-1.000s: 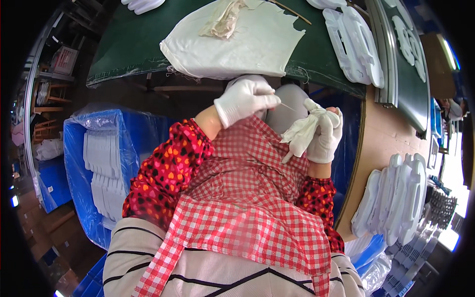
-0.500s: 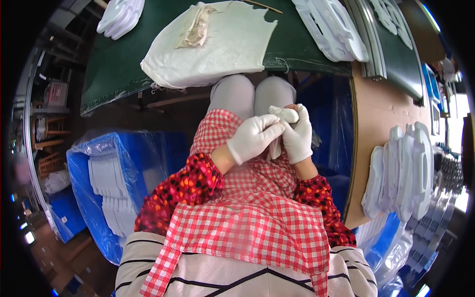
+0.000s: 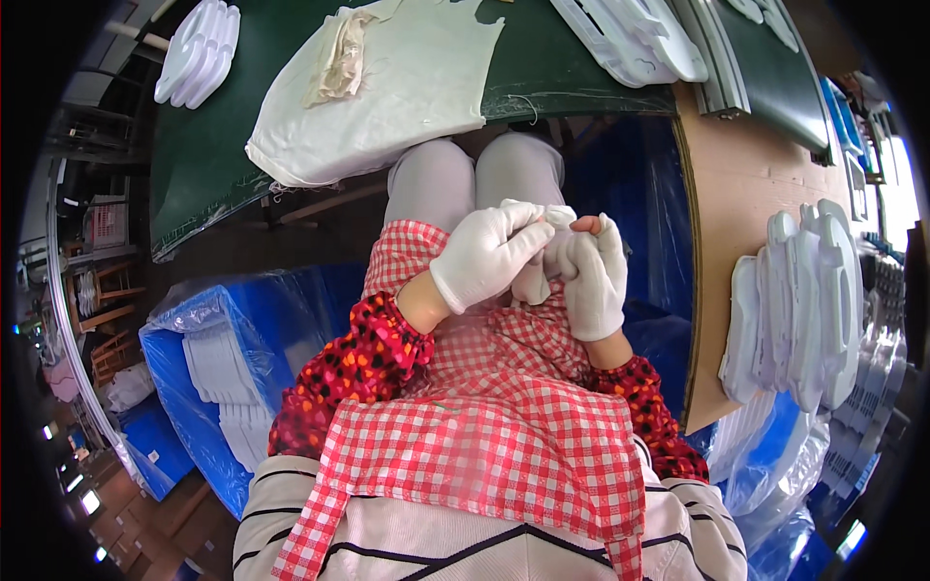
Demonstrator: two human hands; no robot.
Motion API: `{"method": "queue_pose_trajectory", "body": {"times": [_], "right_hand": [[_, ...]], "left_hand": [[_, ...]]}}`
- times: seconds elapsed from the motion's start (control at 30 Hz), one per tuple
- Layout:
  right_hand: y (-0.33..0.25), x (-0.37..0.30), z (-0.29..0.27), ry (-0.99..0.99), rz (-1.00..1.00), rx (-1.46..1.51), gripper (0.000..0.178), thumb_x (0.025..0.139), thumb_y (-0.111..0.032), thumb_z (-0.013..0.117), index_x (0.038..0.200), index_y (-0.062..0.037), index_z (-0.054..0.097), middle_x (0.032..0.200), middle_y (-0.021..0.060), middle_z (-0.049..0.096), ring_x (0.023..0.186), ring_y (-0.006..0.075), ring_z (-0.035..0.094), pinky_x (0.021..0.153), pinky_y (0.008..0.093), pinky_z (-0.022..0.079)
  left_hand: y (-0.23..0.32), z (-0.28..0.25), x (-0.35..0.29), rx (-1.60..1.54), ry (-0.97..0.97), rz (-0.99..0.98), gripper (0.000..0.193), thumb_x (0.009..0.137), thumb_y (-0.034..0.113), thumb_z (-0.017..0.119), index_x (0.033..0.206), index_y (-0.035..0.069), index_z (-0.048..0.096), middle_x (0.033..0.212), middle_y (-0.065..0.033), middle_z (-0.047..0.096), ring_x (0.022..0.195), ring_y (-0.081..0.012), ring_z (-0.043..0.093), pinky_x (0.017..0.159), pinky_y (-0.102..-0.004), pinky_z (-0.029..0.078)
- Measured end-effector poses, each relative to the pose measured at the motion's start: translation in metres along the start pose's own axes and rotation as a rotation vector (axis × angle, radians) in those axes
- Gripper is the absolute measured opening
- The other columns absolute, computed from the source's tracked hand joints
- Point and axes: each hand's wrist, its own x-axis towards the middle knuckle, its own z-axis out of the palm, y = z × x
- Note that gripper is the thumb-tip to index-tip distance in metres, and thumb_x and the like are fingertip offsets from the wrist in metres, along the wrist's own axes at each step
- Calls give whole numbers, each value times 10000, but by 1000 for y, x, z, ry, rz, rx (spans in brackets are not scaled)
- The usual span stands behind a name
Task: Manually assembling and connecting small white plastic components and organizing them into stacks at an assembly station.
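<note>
Above my lap, both hands wear white gloves and come together around a small crumpled white cloth [image 3: 531, 285]. My left hand [image 3: 487, 256] pinches its upper part between thumb and fingers. My right hand [image 3: 595, 283] has its fingers curled around the other side, and a bare fingertip shows at the top of that glove. A loose end of the cloth hangs down between the hands, over the red-checked apron [image 3: 484, 445]. How the cloth is folded inside the fingers is hidden.
Ahead stands a green table [image 3: 208, 160] with a large white cloth sheet [image 3: 417, 87] and a frayed scrap [image 3: 339, 60]. White plastic parts [image 3: 199, 53] are stacked there, more [image 3: 799, 300] on the brown board [image 3: 717, 184] at right. A plastic-lined blue bin [image 3: 194, 416] stands left.
My right hand has shifted slightly right and down, its fingers more curled. My left hand has moved slightly left. The surroundings have shifted a little in view.
</note>
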Motion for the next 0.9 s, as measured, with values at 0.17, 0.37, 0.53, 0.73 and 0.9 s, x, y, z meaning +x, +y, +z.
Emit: {"method": "queue_pose_trajectory", "body": {"times": [0.17,0.37,0.53,0.73,0.9], "right_hand": [[-11,16,-7,-52,-115,-200,122,959,-53,415,1017,-2,508,728,-16,468,641,57,404,611,201,352],[-41,14,1,-171,-236,-771,197,946,-53,440,1091,1,562,750,42,554,639,80,487,596,232,423],[-17,20,-2,-386,-355,-911,208,912,-12,469,1087,7,578,854,124,651,751,186,641,646,280,489],[-19,27,-13,-271,-27,-352,188,980,-166,490,995,-7,590,790,-16,572,715,42,499,609,202,422],[-28,31,-9,-347,3,-289,234,1001,-200,459,908,-5,550,608,-35,399,515,59,331,506,214,307]], "left_hand": [[22,-8,3,157,33,79,198,912,136,574,984,-39,633,841,-40,630,761,-84,559,699,-242,469],[37,-19,3,506,51,338,117,843,95,622,912,5,651,919,-102,621,751,-215,610,682,-285,478],[35,-6,9,553,57,481,129,813,156,653,846,31,651,875,-111,601,724,-283,619,642,-347,485],[25,-13,9,268,-27,208,320,827,130,667,1109,23,556,904,-77,644,814,-197,639,722,-325,494],[-9,-4,5,172,-15,81,228,867,176,588,1057,57,632,856,-133,669,793,-226,665,745,-314,507]]}}
